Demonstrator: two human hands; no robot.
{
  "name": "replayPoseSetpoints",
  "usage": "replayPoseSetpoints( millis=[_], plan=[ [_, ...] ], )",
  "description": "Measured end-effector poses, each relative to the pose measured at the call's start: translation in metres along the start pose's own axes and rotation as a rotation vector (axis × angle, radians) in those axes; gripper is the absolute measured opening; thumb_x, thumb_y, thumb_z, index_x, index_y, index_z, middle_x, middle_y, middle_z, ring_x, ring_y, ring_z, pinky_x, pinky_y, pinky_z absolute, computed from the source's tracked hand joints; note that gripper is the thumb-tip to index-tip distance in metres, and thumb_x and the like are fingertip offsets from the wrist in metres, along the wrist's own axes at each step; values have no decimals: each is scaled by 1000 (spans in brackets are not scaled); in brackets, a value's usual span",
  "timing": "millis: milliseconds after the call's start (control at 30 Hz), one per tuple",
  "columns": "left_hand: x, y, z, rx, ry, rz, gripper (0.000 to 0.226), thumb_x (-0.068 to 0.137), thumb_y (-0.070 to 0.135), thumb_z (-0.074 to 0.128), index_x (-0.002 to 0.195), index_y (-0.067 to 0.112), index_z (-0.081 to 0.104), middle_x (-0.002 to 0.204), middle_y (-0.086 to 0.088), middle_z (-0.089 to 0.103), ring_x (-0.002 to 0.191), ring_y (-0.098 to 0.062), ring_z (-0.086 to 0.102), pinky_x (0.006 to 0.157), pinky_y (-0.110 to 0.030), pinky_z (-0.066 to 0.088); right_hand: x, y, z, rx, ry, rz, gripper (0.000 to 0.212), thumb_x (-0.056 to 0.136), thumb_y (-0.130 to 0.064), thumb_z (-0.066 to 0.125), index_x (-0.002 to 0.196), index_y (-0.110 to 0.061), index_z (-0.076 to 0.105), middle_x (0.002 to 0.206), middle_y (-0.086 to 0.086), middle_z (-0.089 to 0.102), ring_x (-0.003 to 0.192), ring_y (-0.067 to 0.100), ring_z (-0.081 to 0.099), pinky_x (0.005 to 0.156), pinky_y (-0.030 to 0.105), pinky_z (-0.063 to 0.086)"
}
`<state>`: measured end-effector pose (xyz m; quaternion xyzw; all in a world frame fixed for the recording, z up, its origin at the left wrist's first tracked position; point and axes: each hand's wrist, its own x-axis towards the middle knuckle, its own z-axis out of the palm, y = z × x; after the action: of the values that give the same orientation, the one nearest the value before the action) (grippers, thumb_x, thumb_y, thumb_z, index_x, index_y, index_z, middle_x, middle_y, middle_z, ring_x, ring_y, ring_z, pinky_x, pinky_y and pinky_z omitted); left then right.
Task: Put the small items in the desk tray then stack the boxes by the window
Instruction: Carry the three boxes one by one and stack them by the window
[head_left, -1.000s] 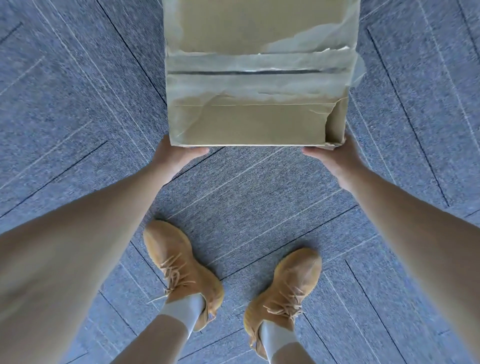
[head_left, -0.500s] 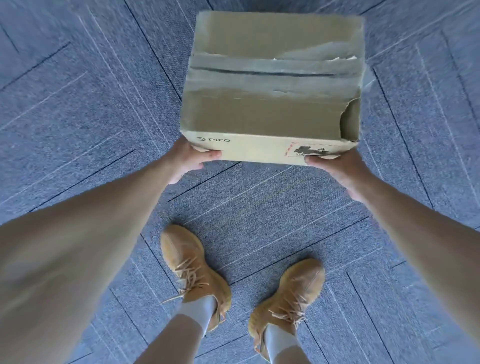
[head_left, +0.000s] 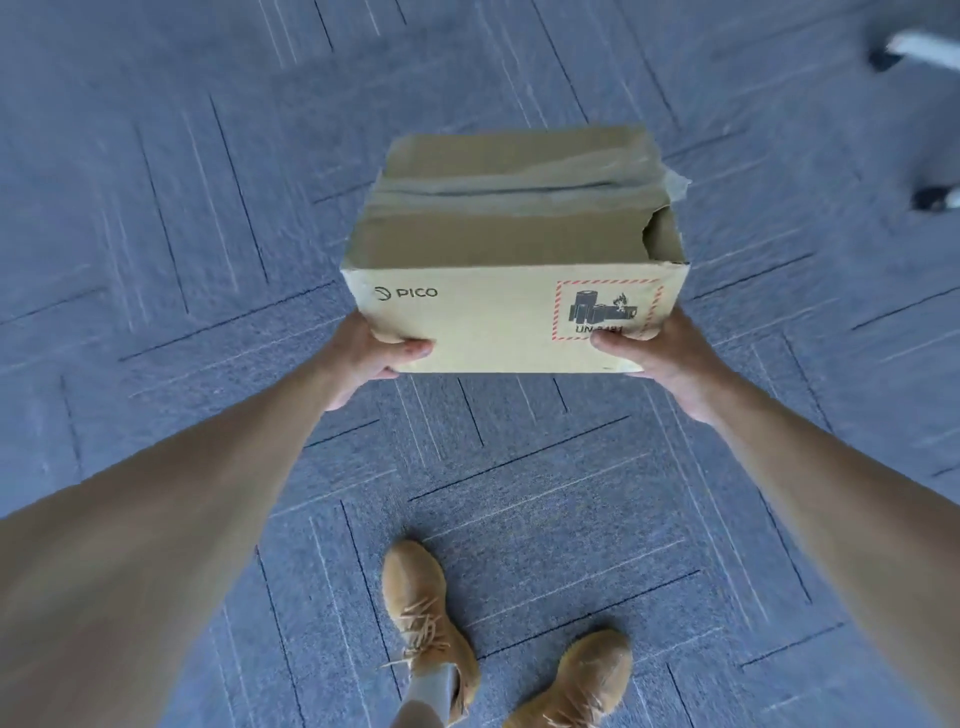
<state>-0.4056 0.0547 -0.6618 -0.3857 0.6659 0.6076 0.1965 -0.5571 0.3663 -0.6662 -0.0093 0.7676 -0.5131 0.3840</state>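
I hold a brown cardboard box (head_left: 514, 249) out in front of me, above the floor. Its top is taped shut with wrinkled clear tape and torn at the near right corner. The near side reads PICO and bears a red-bordered battery label. My left hand (head_left: 363, 358) grips the box's lower left corner, thumb on the near side. My right hand (head_left: 660, 358) grips the lower right corner, its thumb over the label. The desk tray, the small items and the window are out of sight.
Grey-blue carpet tiles (head_left: 156, 208) cover the floor all around. My two tan shoes (head_left: 426, 618) stand below the box. At the far right, dark chair casters (head_left: 930, 198) and a white leg (head_left: 924, 49) show.
The box has come up and away from me, its printed near side turning into view. My left foot has stepped forward and the view has shifted, showing the chair base at the right.
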Motion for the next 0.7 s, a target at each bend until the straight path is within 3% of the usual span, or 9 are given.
replayPoseSetpoints(
  millis=[133, 233, 433, 600, 700],
  plan=[
    [-44, 82, -60, -35, 73, 93, 69, 71, 13, 88, 130, 18, 53, 120, -1, 71, 113, -19, 65, 92, -50, 54, -2, -116, 4, -51, -18, -129, 66, 72, -10, 88, 131, -11, 58, 117, -3, 75, 106, 12, 72, 86, 25, 54],
    [-89, 141, -109, -72, 123, 168, 60, 74, 10, 85, 124, 23, 54, 119, 4, 70, 110, -14, 63, 93, -49, 53, -21, -211, 15, -74, -35, -215, 58, 74, -6, 86, 127, -9, 62, 109, -7, 77, 98, 5, 74, 75, 12, 54],
    [-216, 266, -229, -97, 257, 324, 46, 76, 11, 84, 106, 33, 56, 106, 12, 72, 103, -8, 65, 89, -46, 53, -81, -423, 49, -136, -60, -418, 58, 75, -10, 87, 127, -14, 61, 109, -8, 77, 99, 5, 74, 75, 11, 53],
    [-355, 368, -319, -136, 398, 505, 46, 75, 8, 85, 105, 32, 59, 101, 11, 72, 95, -5, 66, 84, -45, 59, -171, -603, 76, -167, -62, -615, 56, 72, -18, 90, 121, -25, 62, 109, -11, 77, 102, 4, 72, 87, 23, 52],
    [-449, 414, -362, -136, 457, 597, 55, 72, 16, 88, 120, 26, 61, 109, 6, 74, 104, -12, 67, 85, -46, 59, -243, -692, 88, -162, -75, -728, 45, 74, -19, 88, 109, -35, 64, 106, -15, 77, 102, 1, 70, 88, 25, 50]
  ],
)
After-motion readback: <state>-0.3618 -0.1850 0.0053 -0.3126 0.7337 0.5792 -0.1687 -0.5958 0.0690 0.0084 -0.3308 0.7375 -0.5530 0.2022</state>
